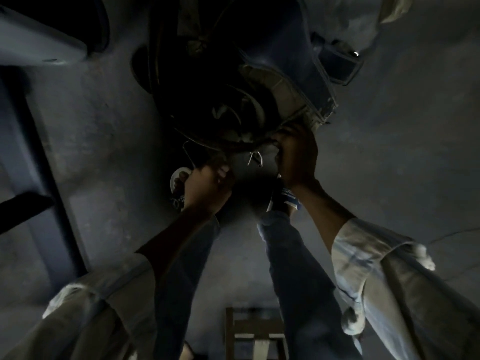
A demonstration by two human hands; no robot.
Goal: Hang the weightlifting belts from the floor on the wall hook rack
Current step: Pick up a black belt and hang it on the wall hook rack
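Both our hands are down at the pile of belts on the floor. Our right hand (296, 152) has its fingers curled round the edge of a dark belt (213, 113) where it meets the lower end of a blue belt (291, 74). Our left hand (207, 188) is curled too, just beside the same dark rim, but in this dim light we cannot tell for certain what it grips. A small metal buckle (255, 158) dangles between the two hands.

The belts lie tangled in a heap on the grey floor (104, 126), just ahead of our sandalled feet. We see no hook rack from here.

To do this lift well, we judge that we should first separate one belt from the heap, so that the others do not drag along. A firm hold on the stiff leather, not the loose strap, should keep the buckle from swinging. A wooden chair (255, 331) stands behind us, so we should rise with care.
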